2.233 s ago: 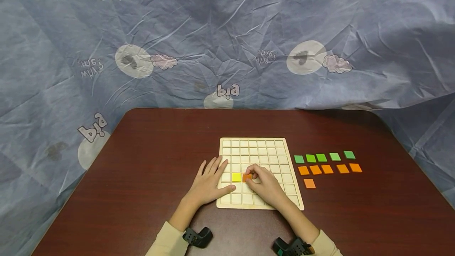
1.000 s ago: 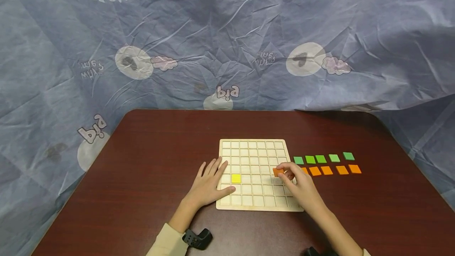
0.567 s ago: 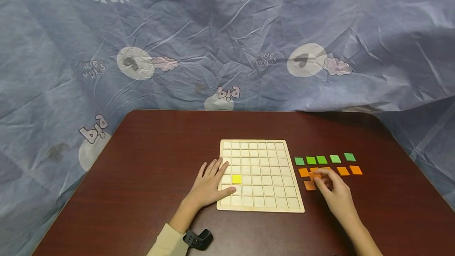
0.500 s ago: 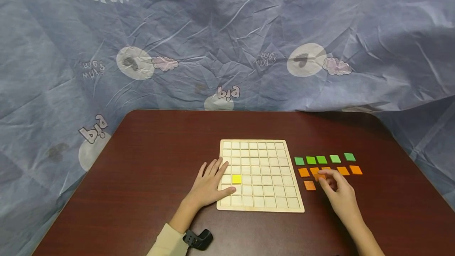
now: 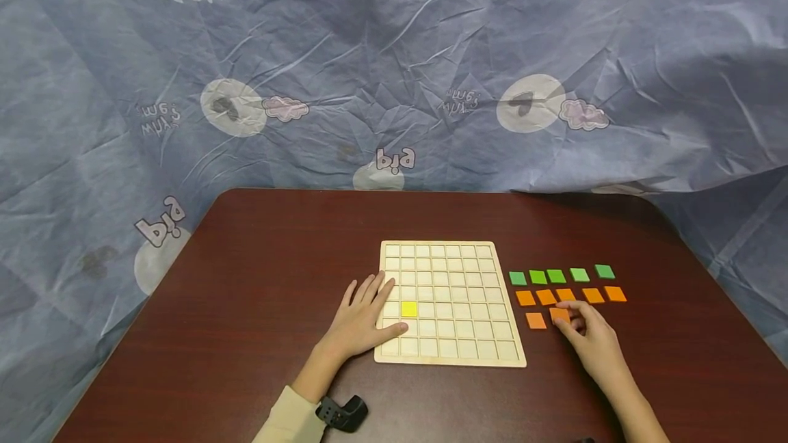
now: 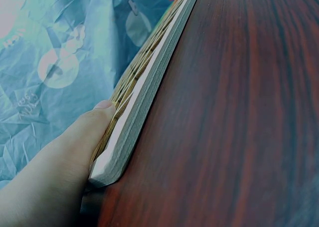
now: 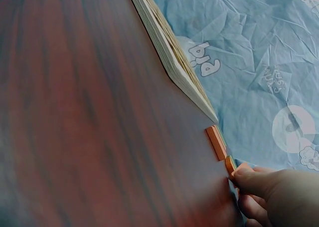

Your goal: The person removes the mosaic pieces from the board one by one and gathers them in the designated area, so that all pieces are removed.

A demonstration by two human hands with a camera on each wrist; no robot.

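Observation:
A pale wooden grid board (image 5: 455,363) lies on the table, with one yellow square tile (image 5: 409,309) in a cell near its left side. My left hand (image 5: 360,320) rests spread on the board's left edge; in the left wrist view its thumb (image 6: 92,124) lies along the board's near rim. Right of the board, my right hand (image 5: 592,337) pinches an orange square tile (image 5: 559,316) between thumb and fingers. That tile is beside another orange tile (image 5: 536,320), just in front of an orange row. The right wrist view shows the thumb (image 7: 254,181) on the tile's edge.
Several orange tiles (image 5: 594,295) form a row right of the board, and several green tiles (image 5: 555,276) form another row behind them. The brown table (image 5: 277,258) ends at a blue patterned cloth (image 5: 394,74). A black wrist device (image 5: 342,413) sits on the left wrist.
My right hand has carried the orange tile from the board's cell beside the yellow tile rightward, to the front of the orange row. The left hand has stayed in place.

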